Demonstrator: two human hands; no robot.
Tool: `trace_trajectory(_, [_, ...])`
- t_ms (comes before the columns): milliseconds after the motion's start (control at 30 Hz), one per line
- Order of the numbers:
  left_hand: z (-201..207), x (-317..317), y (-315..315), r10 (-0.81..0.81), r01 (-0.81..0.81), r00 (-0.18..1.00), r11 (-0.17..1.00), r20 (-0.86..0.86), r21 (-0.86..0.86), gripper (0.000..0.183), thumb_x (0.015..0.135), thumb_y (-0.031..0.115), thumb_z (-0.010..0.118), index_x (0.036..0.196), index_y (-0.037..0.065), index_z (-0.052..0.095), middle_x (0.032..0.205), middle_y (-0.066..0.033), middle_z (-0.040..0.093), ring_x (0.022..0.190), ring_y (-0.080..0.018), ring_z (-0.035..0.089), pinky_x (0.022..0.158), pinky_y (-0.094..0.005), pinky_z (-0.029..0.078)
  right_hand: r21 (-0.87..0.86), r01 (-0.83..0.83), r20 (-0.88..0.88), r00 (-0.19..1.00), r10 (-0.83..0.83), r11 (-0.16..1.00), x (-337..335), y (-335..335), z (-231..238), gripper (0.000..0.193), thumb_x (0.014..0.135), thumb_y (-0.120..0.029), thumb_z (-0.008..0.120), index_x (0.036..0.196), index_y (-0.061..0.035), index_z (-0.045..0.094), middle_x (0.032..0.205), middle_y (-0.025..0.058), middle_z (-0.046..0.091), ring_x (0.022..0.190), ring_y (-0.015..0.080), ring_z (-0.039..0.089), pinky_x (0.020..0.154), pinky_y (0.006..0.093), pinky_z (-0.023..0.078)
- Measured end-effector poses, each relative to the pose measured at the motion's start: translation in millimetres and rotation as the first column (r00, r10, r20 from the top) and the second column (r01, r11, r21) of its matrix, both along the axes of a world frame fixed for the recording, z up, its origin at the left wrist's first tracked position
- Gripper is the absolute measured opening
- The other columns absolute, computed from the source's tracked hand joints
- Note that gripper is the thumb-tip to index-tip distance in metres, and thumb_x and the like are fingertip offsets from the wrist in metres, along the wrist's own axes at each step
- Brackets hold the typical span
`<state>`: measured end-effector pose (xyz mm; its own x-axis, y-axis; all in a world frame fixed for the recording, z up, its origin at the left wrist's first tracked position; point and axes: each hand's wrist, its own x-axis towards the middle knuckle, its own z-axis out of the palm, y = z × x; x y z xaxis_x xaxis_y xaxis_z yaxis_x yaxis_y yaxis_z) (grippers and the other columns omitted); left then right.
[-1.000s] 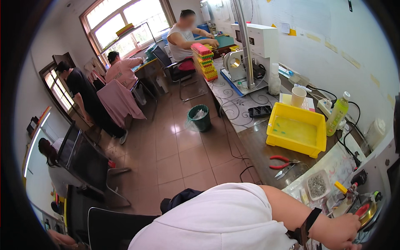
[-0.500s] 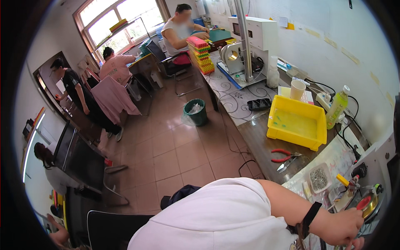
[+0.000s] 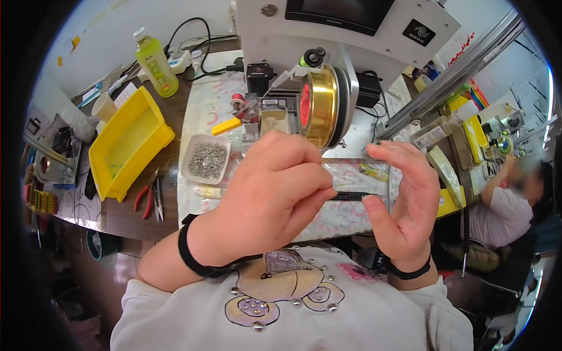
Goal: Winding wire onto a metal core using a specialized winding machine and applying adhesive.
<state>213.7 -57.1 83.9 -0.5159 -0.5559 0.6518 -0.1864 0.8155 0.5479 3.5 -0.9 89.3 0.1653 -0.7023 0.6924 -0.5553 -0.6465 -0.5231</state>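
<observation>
My left hand [image 3: 272, 190] is closed in a pinch in front of a machine with a brass-coloured wheel [image 3: 323, 111]. Whatever lies between its thumb and fingers is too small or hidden to make out. To its right my right hand [image 3: 410, 202] is open, thumb and fingers apart and curved, with nothing visible in it. On the covered bench between the hands shows a slim black tool [image 3: 354, 196], partly hidden by my left fingers. A white tray [image 3: 206, 159] of many small metal pieces sits beside my left hand.
At left stand a yellow bin [image 3: 132, 143], a green drink bottle [image 3: 157, 64] and a paper cup [image 3: 104, 107]; red-handled pliers [image 3: 144, 196] lie nearer. The machine's white housing [image 3: 263, 35] rises behind. A metal post [image 3: 451, 76] slants at right, where another person [image 3: 503, 210] sits.
My view has swung from the room to the bench and machine. Both hands now show in the middle; earlier a hand was at the lower right edge, beside the brass wheel.
</observation>
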Motion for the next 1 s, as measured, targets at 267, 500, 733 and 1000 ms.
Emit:
trace_trajectory(267, [0, -5, -4, -0.027, 0.029, 0.999, 0.997, 0.017, -0.076, 0.021, 0.070, 0.000, 0.075, 0.086, 0.007, 0.065, 0.088, -0.0053, 0.053, 0.082, -0.0248, 0.050, 0.072, -0.0349, 0.039, -0.017, -0.032, -0.157, 0.987, 0.029, 0.999, -5, -3, 11, 0.029, 0.072, 0.001, 0.072, 0.101, -0.0018, 0.066, 0.100, 0.0109, 0.068, 0.090, 0.0312, 0.061, 0.083, 0.0389, 0.047])
trace_trajectory(500, [-3, -17, -9, -0.027, 0.032, 0.999, 0.987, 0.030, -0.156, 0.021, 0.067, 0.005, 0.076, 0.085, 0.009, 0.066, 0.089, -0.0046, 0.054, 0.079, -0.0252, 0.051, 0.072, -0.0373, 0.038, -0.048, -0.031, -0.221, 0.975, 0.020, 0.998, -13, -12, 9, 0.023, 0.067, 0.001, 0.073, 0.089, -0.0045, 0.067, 0.088, 0.0068, 0.066, 0.081, 0.0283, 0.059, 0.076, 0.0375, 0.046])
trace_trajectory(733, [-4, -27, -14, 0.024, -0.005, 0.998, 0.962, 0.066, -0.272, 0.022, 0.066, 0.009, 0.077, 0.087, 0.008, 0.067, 0.089, -0.0048, 0.055, 0.079, -0.0254, 0.051, 0.072, -0.0376, 0.038, -0.052, -0.006, -0.173, 0.985, -0.004, 0.999, -19, -11, -1, 0.025, 0.064, 0.001, 0.073, 0.087, -0.0064, 0.067, 0.087, 0.0055, 0.064, 0.080, 0.0284, 0.057, 0.074, 0.0372, 0.045])
trace_trajectory(1000, [-6, -34, -15, -0.003, 0.007, 1.000, 0.980, 0.021, -0.197, 0.030, 0.061, 0.000, 0.071, 0.090, 0.007, 0.068, 0.089, -0.0058, 0.056, 0.078, -0.0253, 0.049, 0.069, -0.0373, 0.039, -0.158, 0.009, -0.222, 0.974, -0.045, 0.987, -23, -12, -5, 0.026, 0.063, -0.004, 0.070, 0.089, -0.0058, 0.067, 0.089, 0.0043, 0.064, 0.080, 0.0261, 0.056, 0.069, 0.0363, 0.043])
